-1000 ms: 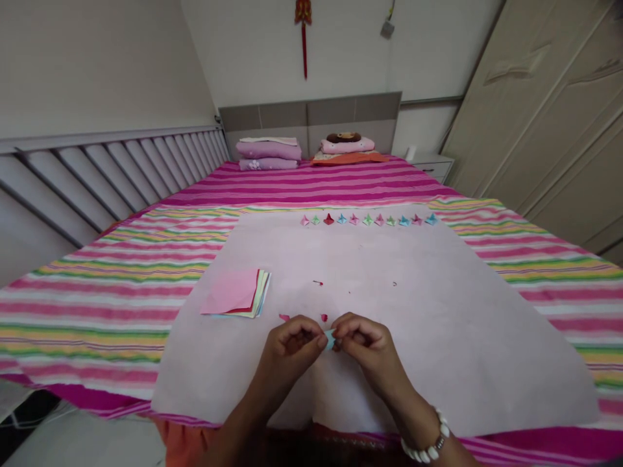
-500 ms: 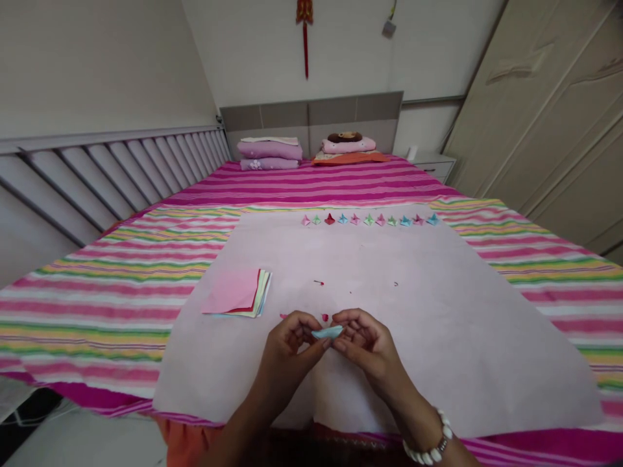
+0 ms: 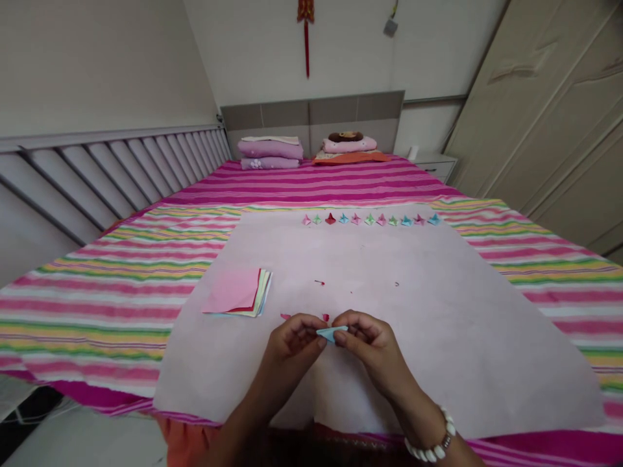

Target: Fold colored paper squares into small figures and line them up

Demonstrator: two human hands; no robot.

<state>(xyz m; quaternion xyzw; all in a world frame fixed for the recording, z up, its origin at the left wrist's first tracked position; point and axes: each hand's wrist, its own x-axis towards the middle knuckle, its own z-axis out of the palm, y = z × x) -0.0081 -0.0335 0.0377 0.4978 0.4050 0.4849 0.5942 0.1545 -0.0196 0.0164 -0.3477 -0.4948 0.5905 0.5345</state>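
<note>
A small piece of folded light-blue paper (image 3: 331, 333) is held up between my two hands, above the near part of a large pale sheet (image 3: 413, 363). My left hand (image 3: 295, 340) pinches its left end between thumb and fingers. On the other side, my right hand (image 3: 366, 338) grips the right end, its thumb pressed on the front face. Just beyond my fingers lie a small red scrap (image 3: 326, 317) and a pinkish-red scrap (image 3: 285, 316). To the left is a stack of coloured paper squares (image 3: 233, 292), pink on top.
Along the sheet's far edge stands a row of several small folded paper figures (image 3: 369, 220) in pink, green, red and blue. A thin dark bit with a red tip (image 3: 319, 283) lies mid-sheet. Striped bedding (image 3: 97, 305) surrounds the sheet; folded pillows (image 3: 270, 154) sit by the headboard.
The blue paper has shifted slightly right and turned, now showing a downward-pointing triangular face. My right thumb has moved onto its front; my left thumb has drawn back toward the left end.
</note>
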